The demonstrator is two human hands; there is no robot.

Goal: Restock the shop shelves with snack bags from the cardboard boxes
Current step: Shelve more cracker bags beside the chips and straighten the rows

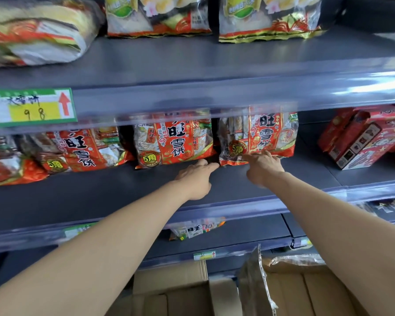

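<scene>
Top grey shelf board (192,58): one blurred clear-and-red snack bag (32,30) lying flat at far left, then two upright yellow-green-and-red snack bags (157,17) (267,17) side by side.

Green-bordered price label with yellow field and red up-arrow (30,107) sits on the left of that shelf's front rail.

Middle dark grey metal shelf (100,197): a row of four red-orange foil snack bags at the back. The far-left bag (7,165) is partly cut off by the frame. The second bag (78,149) leans left. The third bag (173,140) and fourth bag (260,135) stand upright with a narrow dark gap between them.

Left hand (196,176): palm down over the shelf, fingers straight and apart from any grip. Its fingertips reach the gap at the third bag's lower right corner.

Right hand (262,166): fingers extended, lying on the fourth bag's lower front edge. It touches the bag and isn't clamped on it. Thumb hidden, some blur.

Right end of the middle shelf: red printed cartons (365,137), tilted, well apart from the bags.

Lower shelf: one small red-orange bag (196,229) seen through the rail.

Bottom of frame: open brown cardboard box (180,290) at centre. A second brown cardboard box (306,288) sits to its right with a clear plastic liner (260,281) sticking up.
</scene>
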